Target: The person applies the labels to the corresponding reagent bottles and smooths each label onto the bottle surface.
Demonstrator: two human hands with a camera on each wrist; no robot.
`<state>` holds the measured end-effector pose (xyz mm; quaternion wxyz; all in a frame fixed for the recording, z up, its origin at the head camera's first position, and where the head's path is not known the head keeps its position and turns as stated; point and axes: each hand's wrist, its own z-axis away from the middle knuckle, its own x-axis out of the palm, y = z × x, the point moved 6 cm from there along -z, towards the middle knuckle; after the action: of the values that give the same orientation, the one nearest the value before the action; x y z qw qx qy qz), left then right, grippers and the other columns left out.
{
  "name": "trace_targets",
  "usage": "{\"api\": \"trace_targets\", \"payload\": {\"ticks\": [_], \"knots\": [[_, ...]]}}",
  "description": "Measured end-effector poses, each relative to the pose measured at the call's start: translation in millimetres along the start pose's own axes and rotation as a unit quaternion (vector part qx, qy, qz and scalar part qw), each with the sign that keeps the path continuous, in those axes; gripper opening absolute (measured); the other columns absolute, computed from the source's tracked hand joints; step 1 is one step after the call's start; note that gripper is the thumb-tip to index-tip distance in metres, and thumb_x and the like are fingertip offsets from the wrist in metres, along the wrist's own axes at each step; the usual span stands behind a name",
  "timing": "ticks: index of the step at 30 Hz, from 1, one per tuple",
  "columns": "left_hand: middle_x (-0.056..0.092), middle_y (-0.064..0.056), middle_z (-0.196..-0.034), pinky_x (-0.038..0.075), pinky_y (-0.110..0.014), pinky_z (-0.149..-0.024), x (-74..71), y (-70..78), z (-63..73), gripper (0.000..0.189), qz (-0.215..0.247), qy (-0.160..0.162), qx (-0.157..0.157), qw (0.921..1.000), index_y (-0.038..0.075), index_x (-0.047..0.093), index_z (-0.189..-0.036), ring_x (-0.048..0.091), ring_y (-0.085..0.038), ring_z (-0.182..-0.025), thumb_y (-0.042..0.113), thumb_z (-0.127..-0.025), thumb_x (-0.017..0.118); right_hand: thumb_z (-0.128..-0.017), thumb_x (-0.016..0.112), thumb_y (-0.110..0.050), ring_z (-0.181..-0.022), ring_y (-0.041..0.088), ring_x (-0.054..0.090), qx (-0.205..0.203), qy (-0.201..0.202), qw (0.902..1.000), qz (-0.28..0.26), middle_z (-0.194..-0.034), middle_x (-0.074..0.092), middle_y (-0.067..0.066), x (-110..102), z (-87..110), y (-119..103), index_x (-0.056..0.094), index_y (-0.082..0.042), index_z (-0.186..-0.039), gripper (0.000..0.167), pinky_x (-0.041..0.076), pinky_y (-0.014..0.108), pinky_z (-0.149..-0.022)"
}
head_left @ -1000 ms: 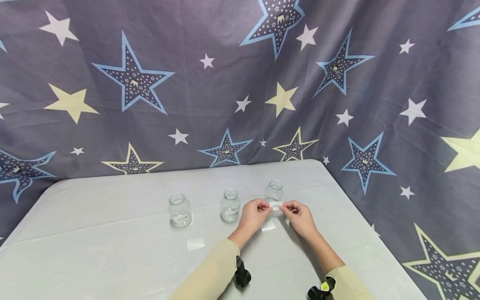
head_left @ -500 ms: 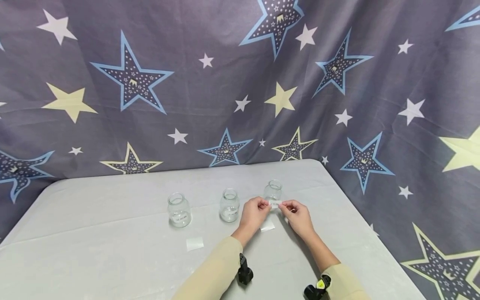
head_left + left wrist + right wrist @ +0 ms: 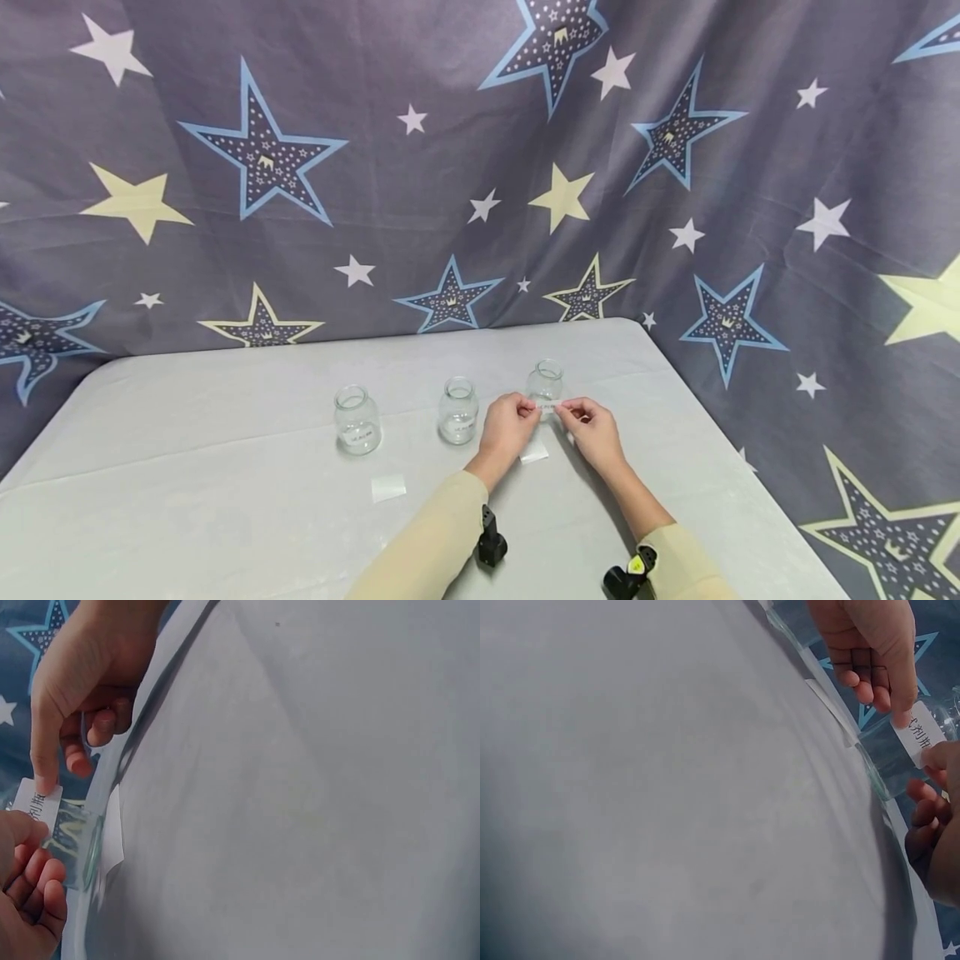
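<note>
The person's left hand (image 3: 505, 432) and right hand (image 3: 596, 435) meet in front of the rightmost glass jar (image 3: 545, 383). Between them they pinch opposite ends of a small white label (image 3: 918, 733) with black characters, thumb and forefinger at each end. In the left wrist view the label (image 3: 37, 801) overlaps the side of the jar (image 3: 79, 851), which stands upright, its lower part partly hidden behind the fingers. The other fingers of both hands are curled in. A white paper piece (image 3: 534, 451) lies on the table just below the hands.
Two more open glass jars stand to the left, a middle jar (image 3: 458, 404) and a left jar (image 3: 357, 417), each bearing a white label low on its front. Another white paper piece (image 3: 388, 488) lies before them on the pale tablecloth (image 3: 187, 467). A star-patterned curtain (image 3: 420, 192) borders the table.
Both hands have moved slightly forward with the label, bringing it from in front of the jar to right at its lower side. The jars and papers stay put.
</note>
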<state>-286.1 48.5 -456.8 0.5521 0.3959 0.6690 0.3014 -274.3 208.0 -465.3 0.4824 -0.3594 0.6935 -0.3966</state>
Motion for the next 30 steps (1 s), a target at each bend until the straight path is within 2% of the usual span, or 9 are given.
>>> {"api": "trace_targets", "payload": {"ticks": [8,15,26,30], "knots": [[0.065,-0.001,-0.072,0.045,-0.018,-0.06,-1.5,1.3,0.1,0.006,-0.016,0.001,0.001,0.9999,0.007,0.067,-0.078,0.056,-0.007,-0.065,0.013,-0.08,0.069,-0.082,0.071,-0.013,-0.06,0.003,0.047,0.016,0.008,0.9996,0.02,-0.067,0.06,0.004,2.0,-1.2,-0.2,0.069,0.001,-0.085,0.014,0.038,0.015,-0.051],[0.064,0.0,-0.073,0.045,-0.018,-0.061,-1.3,-1.5,0.5,0.009,-0.025,-0.008,-0.013,0.9996,0.009,0.067,-0.078,0.053,-0.006,-0.065,0.016,-0.082,0.068,-0.082,0.071,-0.014,-0.061,0.004,0.048,0.034,0.005,0.999,0.03,-0.068,0.06,0.003,2.2,-0.2,-0.8,0.07,0.0,-0.085,0.015,0.039,0.017,-0.052],[0.064,0.0,-0.073,0.045,-0.018,-0.061,-0.8,-0.7,-0.4,0.008,-0.016,-0.001,-0.008,0.9998,0.009,0.065,-0.078,0.055,-0.007,-0.066,0.015,-0.081,0.068,-0.08,0.074,-0.017,-0.059,0.003,0.048,0.042,0.021,0.9985,0.03,-0.071,0.062,0.005,-2.7,-1.2,1.0,0.069,0.0,-0.089,0.02,0.039,0.016,-0.051],[0.064,0.0,-0.073,0.045,-0.019,-0.061,-0.8,1.1,1.7,0.008,-0.015,0.003,-0.005,0.9999,0.009,0.064,-0.079,0.056,-0.007,-0.066,0.015,-0.081,0.069,-0.079,0.074,-0.017,-0.055,0.0,0.046,0.036,0.015,0.9992,0.008,-0.075,0.062,0.008,-3.1,-1.2,0.5,0.067,0.0,-0.095,0.024,0.038,0.015,-0.048]]}}
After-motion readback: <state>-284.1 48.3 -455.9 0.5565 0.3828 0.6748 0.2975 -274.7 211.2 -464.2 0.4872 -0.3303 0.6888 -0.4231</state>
